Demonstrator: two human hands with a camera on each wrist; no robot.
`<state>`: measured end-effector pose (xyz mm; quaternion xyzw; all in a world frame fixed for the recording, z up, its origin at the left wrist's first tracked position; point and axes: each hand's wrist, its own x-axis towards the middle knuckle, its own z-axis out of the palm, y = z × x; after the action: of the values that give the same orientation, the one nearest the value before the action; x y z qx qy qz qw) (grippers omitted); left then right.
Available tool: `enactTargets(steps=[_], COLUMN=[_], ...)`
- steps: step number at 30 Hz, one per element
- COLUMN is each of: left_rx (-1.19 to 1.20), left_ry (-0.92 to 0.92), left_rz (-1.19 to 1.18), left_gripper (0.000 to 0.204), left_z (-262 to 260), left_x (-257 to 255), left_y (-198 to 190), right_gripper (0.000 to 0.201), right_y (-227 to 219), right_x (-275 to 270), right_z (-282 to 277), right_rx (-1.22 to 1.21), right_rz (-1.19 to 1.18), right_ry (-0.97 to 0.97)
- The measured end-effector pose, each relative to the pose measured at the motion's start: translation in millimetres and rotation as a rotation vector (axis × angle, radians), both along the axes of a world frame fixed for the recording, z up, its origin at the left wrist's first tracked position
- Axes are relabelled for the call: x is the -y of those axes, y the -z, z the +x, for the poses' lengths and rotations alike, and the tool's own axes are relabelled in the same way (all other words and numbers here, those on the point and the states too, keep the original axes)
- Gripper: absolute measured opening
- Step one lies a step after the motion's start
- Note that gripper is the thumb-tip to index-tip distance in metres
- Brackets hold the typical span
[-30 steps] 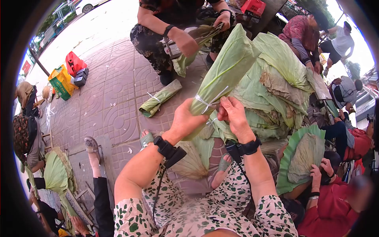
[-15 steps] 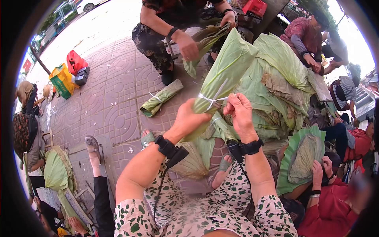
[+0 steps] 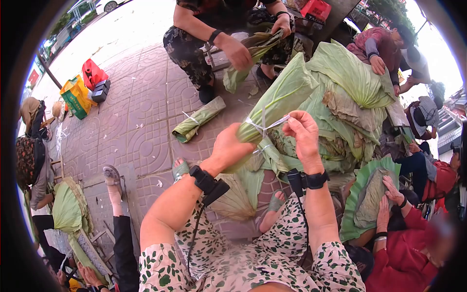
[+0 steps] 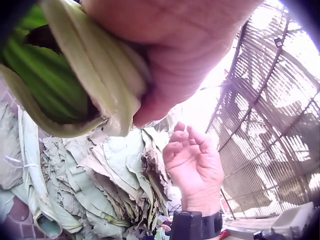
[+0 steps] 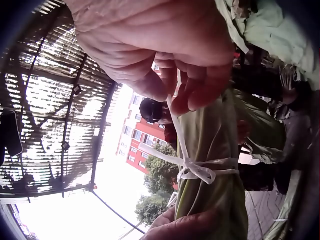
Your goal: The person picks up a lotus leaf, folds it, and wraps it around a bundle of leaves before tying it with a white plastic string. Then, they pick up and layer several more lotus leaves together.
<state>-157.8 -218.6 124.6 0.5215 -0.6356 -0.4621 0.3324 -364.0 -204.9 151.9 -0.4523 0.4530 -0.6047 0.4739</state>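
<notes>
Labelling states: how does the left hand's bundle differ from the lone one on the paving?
The held bundle is in the left hand; the lone bundle lies on the paving. The right hand pinches the held bundle's tie; no hand touches the lone bundle. Both are rolled and white-tied.

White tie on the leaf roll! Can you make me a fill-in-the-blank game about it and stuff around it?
1. The right hand pinches a strand of the tie, whose colour is ____.
2. The same person's ____ hand grips the tied leaf roll.
3. Beside the yellow-and-green bag, the other bag is coloured ____.

Missing words: white; left; red.
</notes>
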Motion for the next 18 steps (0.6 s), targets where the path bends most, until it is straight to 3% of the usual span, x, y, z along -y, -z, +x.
enactTargets(steps=[3,5,6,8,18], left_rx=[0.077,0.128,0.119,0.111,0.182], left_ry=[0.006,0.015,0.033,0.052,0.073], left_rz=[-0.006,-0.017,-0.02,-0.022,-0.053], left_gripper=[0.05,0.05,0.047,0.044,0.038], left_z=[0.0,-1.1,-1.6,-3.3,-5.8], left_x=[-0.6,-1.0,-1.5,-2.0,-5.0], left_y=[-0.7,-1.7,-1.7,0.5,-4.3], right_gripper=[0.014,0.02,0.02,0.024,0.016], right_y=[-4.8,-1.9,-2.8,-5.7,13.0], right_x=[-1.8,-2.8,-4.3,-7.0,-5.7], right_z=[2.5,4.6,7.4,14.0,24.6], right_rx=[-0.004,-0.232,-0.231,-0.803,-0.857], right_rz=[-0.059,-0.015,-0.014,-0.296,-0.241], right_ry=[-0.012,-0.094,-0.091,-0.026,0.003])
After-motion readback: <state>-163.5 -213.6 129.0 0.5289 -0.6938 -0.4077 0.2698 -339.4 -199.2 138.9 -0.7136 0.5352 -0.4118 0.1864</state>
